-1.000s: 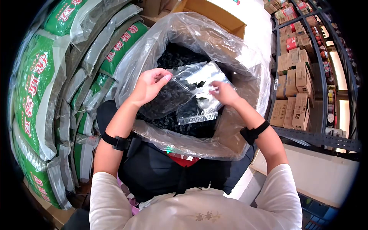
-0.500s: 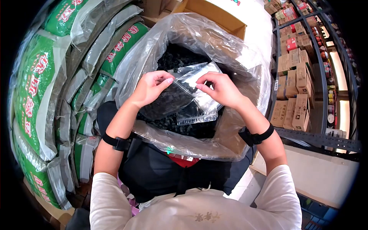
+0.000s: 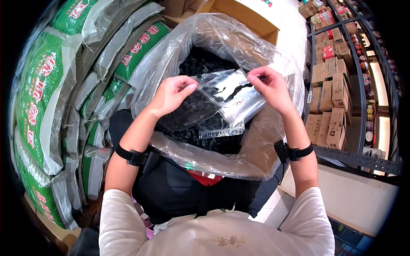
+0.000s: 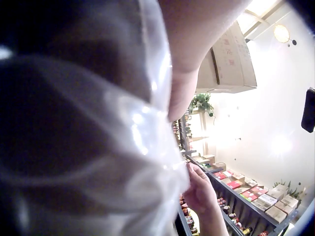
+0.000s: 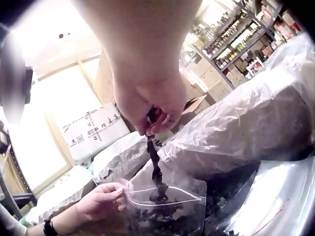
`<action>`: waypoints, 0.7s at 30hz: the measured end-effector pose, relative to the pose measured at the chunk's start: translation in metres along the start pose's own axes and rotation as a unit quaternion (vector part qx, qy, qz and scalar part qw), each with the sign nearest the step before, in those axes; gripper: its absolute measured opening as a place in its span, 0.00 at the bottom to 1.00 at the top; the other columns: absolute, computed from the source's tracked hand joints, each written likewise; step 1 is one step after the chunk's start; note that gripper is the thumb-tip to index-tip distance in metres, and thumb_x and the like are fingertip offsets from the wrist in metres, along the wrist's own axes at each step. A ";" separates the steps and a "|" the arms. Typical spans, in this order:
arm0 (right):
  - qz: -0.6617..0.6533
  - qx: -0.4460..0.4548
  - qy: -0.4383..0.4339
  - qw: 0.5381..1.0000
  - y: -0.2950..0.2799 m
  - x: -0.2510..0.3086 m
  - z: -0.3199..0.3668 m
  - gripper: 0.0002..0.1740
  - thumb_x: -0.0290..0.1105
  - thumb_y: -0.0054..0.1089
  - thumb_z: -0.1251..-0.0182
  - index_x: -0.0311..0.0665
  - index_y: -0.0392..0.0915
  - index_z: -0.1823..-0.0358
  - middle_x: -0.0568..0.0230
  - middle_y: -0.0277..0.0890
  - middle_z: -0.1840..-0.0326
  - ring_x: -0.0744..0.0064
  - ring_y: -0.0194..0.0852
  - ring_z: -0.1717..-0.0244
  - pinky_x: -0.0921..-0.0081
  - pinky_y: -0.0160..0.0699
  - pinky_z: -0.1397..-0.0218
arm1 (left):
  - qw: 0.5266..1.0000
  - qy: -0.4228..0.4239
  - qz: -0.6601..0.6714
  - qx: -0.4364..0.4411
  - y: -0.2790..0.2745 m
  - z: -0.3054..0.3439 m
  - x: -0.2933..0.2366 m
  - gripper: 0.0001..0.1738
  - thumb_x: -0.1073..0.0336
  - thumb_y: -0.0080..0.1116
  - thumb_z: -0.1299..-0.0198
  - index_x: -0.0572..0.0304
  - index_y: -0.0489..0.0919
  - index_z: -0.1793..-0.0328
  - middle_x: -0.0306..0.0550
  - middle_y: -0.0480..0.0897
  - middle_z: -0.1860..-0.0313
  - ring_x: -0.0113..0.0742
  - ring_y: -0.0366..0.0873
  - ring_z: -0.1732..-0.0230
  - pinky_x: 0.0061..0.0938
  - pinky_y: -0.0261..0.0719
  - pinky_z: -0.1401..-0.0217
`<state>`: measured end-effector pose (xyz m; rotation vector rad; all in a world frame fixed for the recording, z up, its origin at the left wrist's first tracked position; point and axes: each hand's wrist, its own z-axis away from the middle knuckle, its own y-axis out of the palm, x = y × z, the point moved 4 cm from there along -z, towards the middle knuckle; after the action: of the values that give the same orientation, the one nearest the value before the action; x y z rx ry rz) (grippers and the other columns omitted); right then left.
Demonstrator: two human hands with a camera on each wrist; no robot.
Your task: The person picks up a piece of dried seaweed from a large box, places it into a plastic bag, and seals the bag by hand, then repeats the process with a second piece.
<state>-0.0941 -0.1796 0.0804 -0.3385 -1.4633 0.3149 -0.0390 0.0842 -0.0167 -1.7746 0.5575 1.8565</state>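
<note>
In the head view the left hand (image 3: 173,94) pinches the edge of a clear zip bag (image 3: 192,111) holding dark pieces, over a lined carton of black dried pieces (image 3: 203,62). The right hand (image 3: 272,88) pinches a dark twisted strip (image 3: 241,90) that hangs toward the bag. In the right wrist view, the strip (image 5: 155,167) drops from the right hand's fingertips to the mouth of the zip bag (image 5: 170,211), whose left rim the left hand (image 5: 101,201) grips. Another clear bag (image 3: 243,106) lies on the carton's contents. Sheet plastic fills much of the left wrist view.
Green sacks (image 3: 47,98) are stacked at the left. Shelves with small cartons (image 3: 331,94) stand at the right. The carton's clear liner (image 3: 205,160) folds over its rim, and an open cardboard box (image 3: 239,17) sits beyond it.
The right hand first moved left over the bags, then back to the right and up, and now a dark strip hangs from its fingers. The left hand has kept its hold, nearly still.
</note>
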 end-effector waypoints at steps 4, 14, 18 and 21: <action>0.040 -0.025 -0.002 0.999 -0.006 0.013 0.000 0.09 0.31 0.62 0.31 0.34 0.80 0.56 0.74 0.77 0.67 0.87 0.67 0.70 0.87 0.68 0.66 | 1.000 -0.006 0.003 0.006 -0.001 0.000 0.001 0.11 0.67 0.57 0.32 0.69 0.80 0.51 0.41 0.84 0.55 0.24 0.78 0.54 0.22 0.76 0.45; -0.169 0.038 0.093 0.980 0.040 -0.042 -0.006 0.09 0.27 0.58 0.30 0.32 0.77 0.52 0.66 0.79 0.61 0.80 0.76 0.64 0.81 0.78 0.60 | 1.000 0.009 0.000 0.001 -0.001 -0.001 0.003 0.11 0.67 0.57 0.32 0.69 0.80 0.51 0.42 0.84 0.55 0.24 0.78 0.53 0.22 0.75 0.45; -0.049 0.014 0.029 0.998 0.022 -0.054 -0.017 0.09 0.29 0.62 0.32 0.31 0.78 0.56 0.69 0.78 0.66 0.82 0.74 0.69 0.82 0.76 0.67 | 1.000 0.003 0.023 -0.007 -0.001 -0.001 0.005 0.11 0.68 0.57 0.32 0.69 0.80 0.51 0.42 0.84 0.54 0.24 0.78 0.53 0.21 0.75 0.45; 0.001 0.004 0.016 1.000 0.012 -0.045 -0.013 0.09 0.28 0.61 0.32 0.31 0.78 0.55 0.68 0.78 0.65 0.82 0.74 0.69 0.83 0.75 0.66 | 1.000 0.001 0.017 -0.013 -0.002 -0.002 0.006 0.11 0.68 0.57 0.32 0.69 0.80 0.50 0.42 0.84 0.55 0.24 0.78 0.53 0.21 0.75 0.45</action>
<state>-0.0850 -0.1872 0.0330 -0.3374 -1.4305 0.3166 -0.0364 0.0851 -0.0224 -1.7949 0.5716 1.8924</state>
